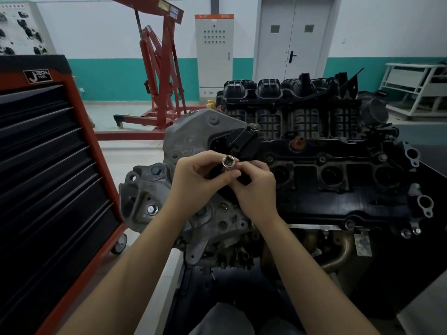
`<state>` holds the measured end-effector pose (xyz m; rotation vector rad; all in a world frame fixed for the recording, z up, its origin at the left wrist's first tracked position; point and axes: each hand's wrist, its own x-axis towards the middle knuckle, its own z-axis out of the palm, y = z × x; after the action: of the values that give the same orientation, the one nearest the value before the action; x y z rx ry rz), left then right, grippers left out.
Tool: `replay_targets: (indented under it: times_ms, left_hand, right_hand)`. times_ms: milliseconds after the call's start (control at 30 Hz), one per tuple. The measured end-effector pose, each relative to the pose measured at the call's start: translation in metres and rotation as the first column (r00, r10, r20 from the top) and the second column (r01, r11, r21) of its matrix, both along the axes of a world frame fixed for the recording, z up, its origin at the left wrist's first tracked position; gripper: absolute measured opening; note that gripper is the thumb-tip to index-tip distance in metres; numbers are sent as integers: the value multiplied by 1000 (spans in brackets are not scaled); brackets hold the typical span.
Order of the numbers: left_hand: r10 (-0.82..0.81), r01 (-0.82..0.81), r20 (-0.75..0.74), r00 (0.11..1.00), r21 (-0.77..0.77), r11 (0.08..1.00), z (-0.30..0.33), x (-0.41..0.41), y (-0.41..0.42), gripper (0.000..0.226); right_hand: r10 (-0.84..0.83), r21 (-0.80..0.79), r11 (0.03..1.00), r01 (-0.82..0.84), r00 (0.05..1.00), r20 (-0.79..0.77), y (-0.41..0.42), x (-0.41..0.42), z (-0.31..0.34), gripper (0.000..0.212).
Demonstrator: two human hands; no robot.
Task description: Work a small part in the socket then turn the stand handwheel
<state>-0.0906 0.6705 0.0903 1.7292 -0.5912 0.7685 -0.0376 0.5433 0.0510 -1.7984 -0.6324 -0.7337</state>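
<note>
Together, both hands, left (193, 177) and right (254, 187), pinch the socket (227, 163) above the engine (314, 170); better seat it squarely, I judge, without tilting.

view: single head-worn wide-angle camera, no second view to overlap
position: above and on the near side of the engine (302, 170), at the person's head height
facing: forward and down across the engine top, toward the double door (294, 37) behind it
range: close, engine fills centre frame, forearms enter from bottom edge
left of engine: tool cabinet (48, 165), cropped by frame edge
distortion: straight edges bow toward the borders
</note>
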Motion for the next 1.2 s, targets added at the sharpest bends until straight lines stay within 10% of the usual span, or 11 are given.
replay_targets:
  times_ms: [1200]
  left_hand:
    - [-29,30,-9,1000,35,999,0,2,2,21]
  right_hand:
    - [10,-7,1000,-9,999,38,0,1,0,17]
